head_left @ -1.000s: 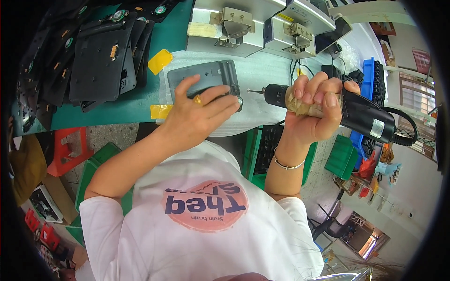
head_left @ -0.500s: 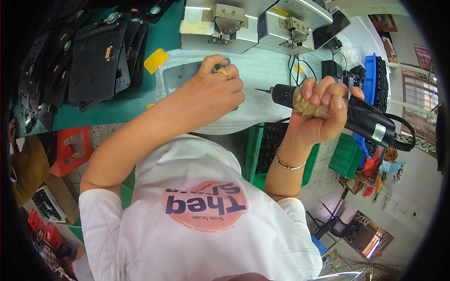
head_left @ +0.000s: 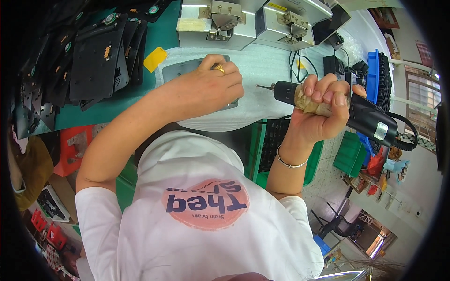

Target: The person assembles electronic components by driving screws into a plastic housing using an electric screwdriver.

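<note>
My left hand (head_left: 208, 86) lies over a flat grey metal plate (head_left: 180, 70) on the white padded bench, fingers curled on its far edge, covering most of it. My right hand (head_left: 321, 105) grips a black electric screwdriver (head_left: 361, 114) by its tape-wrapped middle. The tool lies level, its thin bit (head_left: 263, 86) pointing left, a short gap right of the left hand's knuckles. A cable trails from the tool's back end.
A stack of black panels (head_left: 101, 58) lies on the green mat at left, beside a yellow pad (head_left: 154, 58). Two grey metal fixtures (head_left: 220, 21) stand at the bench's far edge. Blue tray (head_left: 372, 77) and cables at right; green crates (head_left: 351, 152) below.
My left hand slid farther up over the grey plate, covering more of it. The screwdriver stayed level in my right hand, shifting slightly.
</note>
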Tool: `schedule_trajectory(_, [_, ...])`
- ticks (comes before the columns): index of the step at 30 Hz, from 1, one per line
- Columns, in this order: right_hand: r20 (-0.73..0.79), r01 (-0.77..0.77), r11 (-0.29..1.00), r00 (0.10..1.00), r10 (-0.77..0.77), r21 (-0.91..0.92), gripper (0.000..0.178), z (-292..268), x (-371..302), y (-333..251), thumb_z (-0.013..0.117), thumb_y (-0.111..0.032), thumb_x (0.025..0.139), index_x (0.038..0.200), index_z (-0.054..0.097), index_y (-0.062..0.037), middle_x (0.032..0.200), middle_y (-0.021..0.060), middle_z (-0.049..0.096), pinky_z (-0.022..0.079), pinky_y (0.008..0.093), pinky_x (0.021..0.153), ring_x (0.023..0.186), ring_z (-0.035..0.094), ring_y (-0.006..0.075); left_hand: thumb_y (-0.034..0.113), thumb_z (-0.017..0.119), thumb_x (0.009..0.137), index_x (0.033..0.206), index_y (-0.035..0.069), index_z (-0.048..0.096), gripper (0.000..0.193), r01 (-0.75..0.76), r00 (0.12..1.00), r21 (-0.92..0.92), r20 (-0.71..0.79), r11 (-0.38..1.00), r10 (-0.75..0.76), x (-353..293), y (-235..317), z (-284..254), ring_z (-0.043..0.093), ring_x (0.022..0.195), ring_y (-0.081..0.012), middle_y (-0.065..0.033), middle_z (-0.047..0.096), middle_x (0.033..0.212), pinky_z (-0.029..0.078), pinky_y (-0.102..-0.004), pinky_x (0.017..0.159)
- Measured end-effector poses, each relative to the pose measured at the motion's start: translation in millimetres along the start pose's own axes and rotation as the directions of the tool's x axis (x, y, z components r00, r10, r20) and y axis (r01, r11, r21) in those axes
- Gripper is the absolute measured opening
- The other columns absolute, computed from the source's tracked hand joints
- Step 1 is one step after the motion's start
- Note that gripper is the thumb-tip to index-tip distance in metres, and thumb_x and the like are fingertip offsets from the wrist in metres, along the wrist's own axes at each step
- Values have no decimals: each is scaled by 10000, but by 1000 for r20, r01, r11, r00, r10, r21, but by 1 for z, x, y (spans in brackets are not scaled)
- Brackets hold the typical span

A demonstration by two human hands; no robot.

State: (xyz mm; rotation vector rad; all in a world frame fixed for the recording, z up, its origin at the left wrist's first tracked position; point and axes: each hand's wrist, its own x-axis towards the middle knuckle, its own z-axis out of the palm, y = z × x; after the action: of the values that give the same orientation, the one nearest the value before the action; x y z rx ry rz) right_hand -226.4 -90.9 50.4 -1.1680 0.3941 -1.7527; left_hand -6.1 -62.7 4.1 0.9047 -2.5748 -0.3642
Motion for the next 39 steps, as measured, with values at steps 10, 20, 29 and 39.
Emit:
schedule_trajectory(10, [-1,13,1000,1000,-13,-19,377,-1,-1,1,556,-38,847,1206,465,-105,692,38,475,482,332,563,618,498,155,99,643,715,788,56,580,105,-104,992,155,90,982,91,23,0,-4,527,1000,-199,-52,561,819,334,-405,1014])
schedule_trajectory(20, [-2,6,1000,1000,-6,-31,366,-4,1,-1,568,-48,846,1191,465,-110,693,31,466,476,333,558,613,488,152,117,673,720,861,62,589,173,-85,993,72,94,994,78,18,-9,-2,520,1033,-198,-40,565,911,336,-389,995])
schedule_trajectory(29, [-10,9,999,1000,-9,-50,364,-2,-1,2,574,-52,846,1184,452,-111,693,29,459,472,334,557,611,480,149,130,721,761,948,133,680,191,18,1000,-137,0,990,-18,-4,-10,1,527,1044,-170,21,603,914,299,-397,997])
schedule_trajectory(39, [-27,-3,999,1000,2,-51,366,-1,-2,3,576,-51,844,1181,447,-108,689,29,457,473,332,555,609,480,149,169,739,763,890,122,675,150,200,968,-69,-140,977,-208,-5,12,3,543,1022,-148,19,616,887,269,-417,997])
